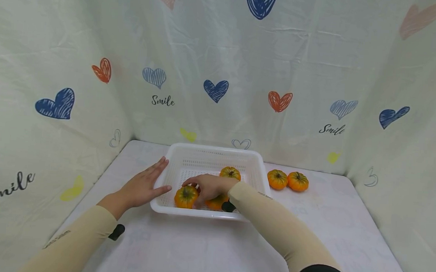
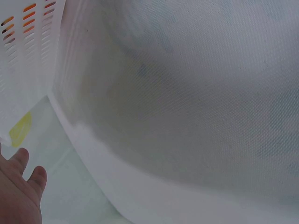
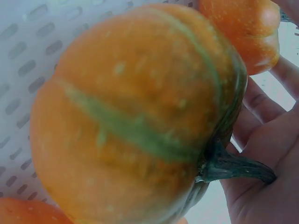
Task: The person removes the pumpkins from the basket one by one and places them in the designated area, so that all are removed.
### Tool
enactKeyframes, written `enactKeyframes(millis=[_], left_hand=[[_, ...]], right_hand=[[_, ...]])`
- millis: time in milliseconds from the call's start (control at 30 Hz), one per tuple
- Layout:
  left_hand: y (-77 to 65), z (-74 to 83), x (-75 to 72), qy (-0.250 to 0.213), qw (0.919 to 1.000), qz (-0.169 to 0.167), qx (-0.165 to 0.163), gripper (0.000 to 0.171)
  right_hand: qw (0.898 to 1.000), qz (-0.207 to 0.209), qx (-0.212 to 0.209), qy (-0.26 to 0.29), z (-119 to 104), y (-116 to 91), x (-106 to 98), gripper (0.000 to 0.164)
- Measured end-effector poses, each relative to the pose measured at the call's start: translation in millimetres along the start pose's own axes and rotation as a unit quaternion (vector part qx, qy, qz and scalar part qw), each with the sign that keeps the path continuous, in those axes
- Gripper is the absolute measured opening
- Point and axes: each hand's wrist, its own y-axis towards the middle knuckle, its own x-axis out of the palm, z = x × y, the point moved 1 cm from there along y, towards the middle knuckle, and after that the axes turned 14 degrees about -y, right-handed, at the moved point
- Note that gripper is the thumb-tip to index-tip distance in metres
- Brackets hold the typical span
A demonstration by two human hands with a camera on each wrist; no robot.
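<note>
A white plastic basket (image 1: 214,213) with slotted walls holds several small orange pumpkins with green streaks. My right hand (image 1: 209,187) reaches inside and grips the front-left pumpkin (image 1: 186,197), its fingers around the top and side. Under that wrist lies another pumpkin (image 1: 216,202), partly hidden by the hand; a large pumpkin (image 3: 140,116) with a dark stem fills the right wrist view. Behind the hand sits a further pumpkin (image 1: 230,173). My left hand (image 1: 141,187) rests at the basket's left rim, fingers straight and thumb spread toward the front corner.
Two more pumpkins, one nearer the basket (image 1: 277,179) and one beside it (image 1: 298,181), lie on the table (image 1: 204,250) to the basket's right. A pale curtain (image 1: 193,36) printed with hearts stands behind and along both sides.
</note>
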Motion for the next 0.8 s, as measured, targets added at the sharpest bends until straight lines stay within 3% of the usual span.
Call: enactKeyframes(millis=[500, 800], left_hand=[[-1.5, 2.2, -1.5, -0.003, 1.0, -0.001, 0.001, 0.088], [-1.7, 3.3, -3.0, 0.002, 1.0, -0.006, 0.0, 0.089]], right_hand=[[0.997, 0.07, 0.006, 0.036, 10, -5, -7, 0.074], [0.986, 0.129, 0.013, 0.103, 24, -22, -22, 0.077]])
